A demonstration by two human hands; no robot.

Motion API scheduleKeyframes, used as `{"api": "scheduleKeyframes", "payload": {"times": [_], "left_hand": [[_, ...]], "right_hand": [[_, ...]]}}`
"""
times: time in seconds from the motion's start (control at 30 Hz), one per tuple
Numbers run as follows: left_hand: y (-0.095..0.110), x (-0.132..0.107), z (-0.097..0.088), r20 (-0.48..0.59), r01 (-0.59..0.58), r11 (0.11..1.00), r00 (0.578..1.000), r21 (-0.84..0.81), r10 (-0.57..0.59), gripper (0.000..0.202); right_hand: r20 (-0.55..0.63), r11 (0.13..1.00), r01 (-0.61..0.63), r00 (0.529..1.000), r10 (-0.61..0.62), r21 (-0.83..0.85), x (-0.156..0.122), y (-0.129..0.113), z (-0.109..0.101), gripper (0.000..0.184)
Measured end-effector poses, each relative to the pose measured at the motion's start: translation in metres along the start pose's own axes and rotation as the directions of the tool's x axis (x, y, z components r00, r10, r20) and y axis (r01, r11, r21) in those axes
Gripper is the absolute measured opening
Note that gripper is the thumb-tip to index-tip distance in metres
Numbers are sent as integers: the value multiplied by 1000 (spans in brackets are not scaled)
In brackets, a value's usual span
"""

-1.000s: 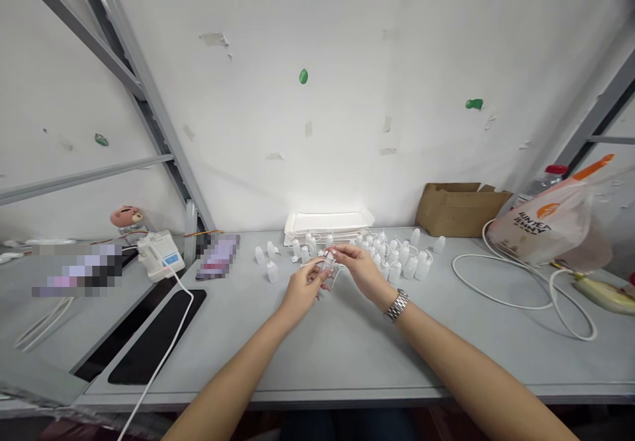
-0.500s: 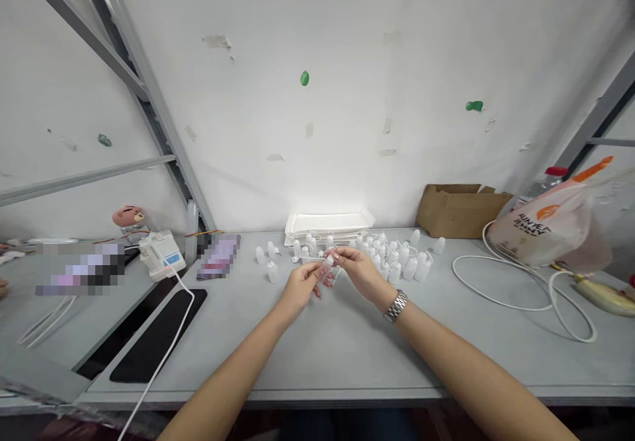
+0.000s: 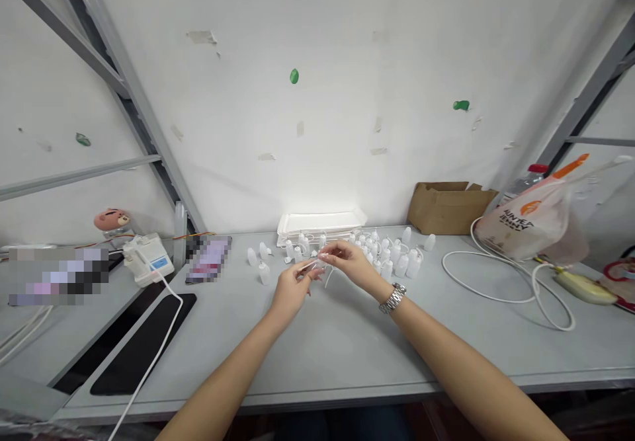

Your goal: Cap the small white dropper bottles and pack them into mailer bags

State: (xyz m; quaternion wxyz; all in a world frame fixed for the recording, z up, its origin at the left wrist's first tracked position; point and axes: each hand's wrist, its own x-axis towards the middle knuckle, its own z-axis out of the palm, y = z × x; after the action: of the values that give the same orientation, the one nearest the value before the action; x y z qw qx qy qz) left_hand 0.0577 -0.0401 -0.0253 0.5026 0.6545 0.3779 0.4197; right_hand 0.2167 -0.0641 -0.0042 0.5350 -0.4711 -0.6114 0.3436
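"What's between your fingers?"

"A small translucent plastic bottle (image 3: pixel 315 266), pinched at the table's centre. My left hand (image 3: pixel 292 289) grips it between thumb and fingertips, my right hand (image 3: pixel 350 262) pinches its top, and a thin white tube (image 3: pixel 327 278) hangs just below."

"And beyond your fingers?"

"White plastic bottles (image 3: pixel 384 256) crowd just past my right fingertips, a white tray (image 3: pixel 321 223) behind them."

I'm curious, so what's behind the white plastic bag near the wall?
A clear plastic bottle with a red cap stands behind the white plastic bag. Only its top part shows. The bag covers the rest of the bottle, so its lower part can't be seen.
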Motion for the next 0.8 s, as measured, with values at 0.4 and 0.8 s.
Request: {"api": "scheduleKeyframes", "payload": {"times": [0.4, 0.8], "left_hand": [[0, -3, -4, 18, 14, 984, 1000, 179, -18, 33], [-6, -4, -5, 1, -241, 886, 965, 396, 262, 27]], "right_hand": [[162, 952, 166, 979, -127, -256, -1, -1, -11, 10], [56, 912, 81, 996, -63, -402, -6, -1, 2, 25]]}}
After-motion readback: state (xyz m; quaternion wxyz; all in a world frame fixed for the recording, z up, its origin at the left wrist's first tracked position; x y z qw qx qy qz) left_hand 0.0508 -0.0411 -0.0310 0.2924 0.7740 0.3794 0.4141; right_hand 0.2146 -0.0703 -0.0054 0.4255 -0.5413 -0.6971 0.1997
